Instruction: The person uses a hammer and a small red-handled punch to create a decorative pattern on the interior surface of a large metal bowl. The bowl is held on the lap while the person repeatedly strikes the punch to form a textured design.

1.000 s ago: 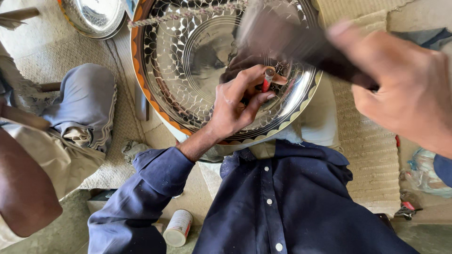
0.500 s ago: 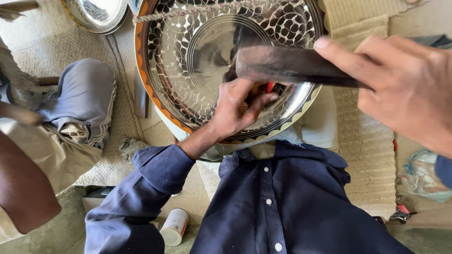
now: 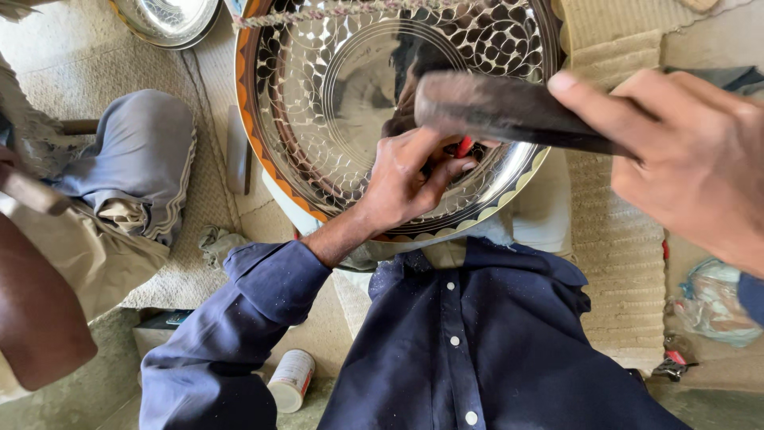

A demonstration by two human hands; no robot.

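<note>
My left hand (image 3: 410, 179) pinches a red-tipped punch against the half-chased round silver tray (image 3: 334, 87); my right hand (image 3: 684, 159) grips a dark hammer (image 3: 493, 107) above it.

I read this as a floor-level metal craft workshop: a large engraved metal tray (image 3: 334, 103) with a patterned rim fills my view, a second shiny bowl (image 3: 171, 17) lies on woven matting (image 3: 617, 239), and a worn hammer (image 3: 501, 107) hangs over the work.
</note>
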